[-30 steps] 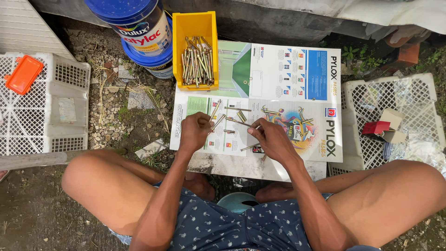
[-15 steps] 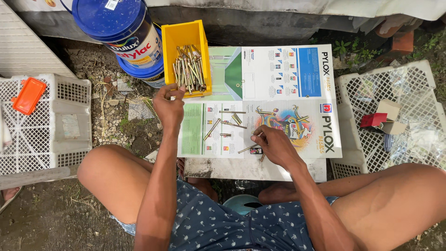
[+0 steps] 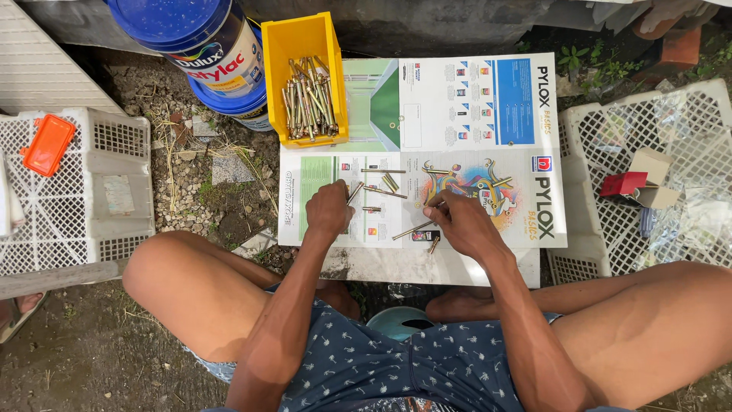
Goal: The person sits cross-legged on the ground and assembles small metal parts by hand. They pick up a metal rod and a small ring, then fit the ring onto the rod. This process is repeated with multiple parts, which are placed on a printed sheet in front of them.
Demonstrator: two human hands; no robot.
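Your left hand (image 3: 329, 210) is pinching a bolt (image 3: 354, 191) on the printed sheet (image 3: 427, 152) covering the worktop; your right hand (image 3: 461, 221) is pinching another bolt (image 3: 412, 230). Loose bolts (image 3: 385, 183) are lying between them. A yellow bin (image 3: 305, 76) of bolts is sitting beside blue paint buckets (image 3: 202, 46), white crates (image 3: 76, 191) flanking you.

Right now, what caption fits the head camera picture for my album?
Left hand and right hand sort loose metal bolts on a printed paper sheet beside a yellow plastic bin.

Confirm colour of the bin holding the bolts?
Yellow. The bin shows best in the head view, at the sheet's top left, full of brass-coloured bolts.
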